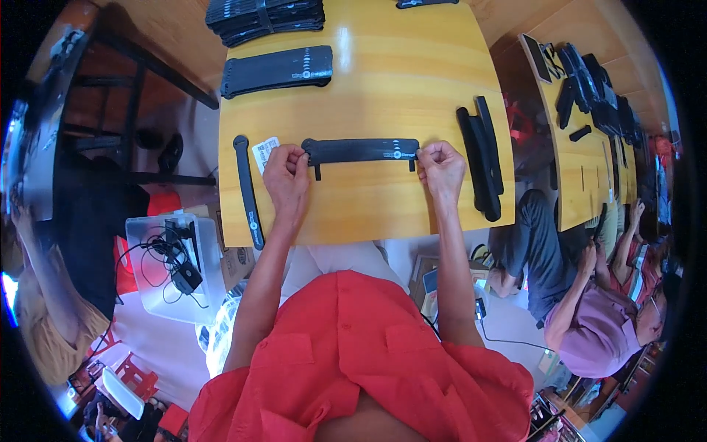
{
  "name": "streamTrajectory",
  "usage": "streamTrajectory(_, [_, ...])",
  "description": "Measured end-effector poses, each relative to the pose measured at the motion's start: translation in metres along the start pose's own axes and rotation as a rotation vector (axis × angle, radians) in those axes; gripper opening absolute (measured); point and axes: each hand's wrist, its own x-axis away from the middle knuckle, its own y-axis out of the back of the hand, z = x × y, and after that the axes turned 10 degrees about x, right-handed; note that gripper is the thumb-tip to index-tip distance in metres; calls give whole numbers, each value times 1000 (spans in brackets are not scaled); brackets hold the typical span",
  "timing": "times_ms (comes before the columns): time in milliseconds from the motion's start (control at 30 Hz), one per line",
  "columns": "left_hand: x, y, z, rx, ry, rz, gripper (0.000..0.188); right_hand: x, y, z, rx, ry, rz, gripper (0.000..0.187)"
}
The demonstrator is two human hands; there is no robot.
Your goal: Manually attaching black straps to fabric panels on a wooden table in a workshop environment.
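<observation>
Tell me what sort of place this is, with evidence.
Probably a small workshop: a stack of flat black strips stands on the glossy yellow wooden table, and a person in a mauve shirt is at a second yellow wooden table bearing more black pieces.

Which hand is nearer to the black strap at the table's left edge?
Left. The left hand is just right of that black strap; the right hand is farther, at the right end of the held strap.

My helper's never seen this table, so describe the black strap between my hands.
Find the yellow table. Near its middle, a black strap stretches between left hand and right hand. Unlike the strap farther left, it runs crosswise, with two short strips at its near edge.
</observation>
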Motion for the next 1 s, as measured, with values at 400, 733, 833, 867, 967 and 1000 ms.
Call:
streamTrajectory(400, [29, 0, -33, -275, -471, 176, 38, 26, 9, -10, 313, 542, -219, 13])
streamTrajectory(733, [39, -22, -15, -780, -569, 477, 73, 62, -31, -5, 969, 733, -14, 59])
streamTrajectory(833, [41, -19, -12, -789, -526, 485, 73, 60, -26, -4, 971, 735, 28, 58])
streamTrajectory(867, [40, -18, -13, -791, -523, 478, 73, 59, -26, -5, 979, 679, -7, 57])
streamTrajectory(967, [42, -14, -13, -829, -494, 439, 74, 55, -22, -12, 1006, 597, -52, 57])
streamTrajectory(1000, [43, -17, -13, -817, -507, 432, 74, 54, -20, -14, 1031, 557, -75, 58])
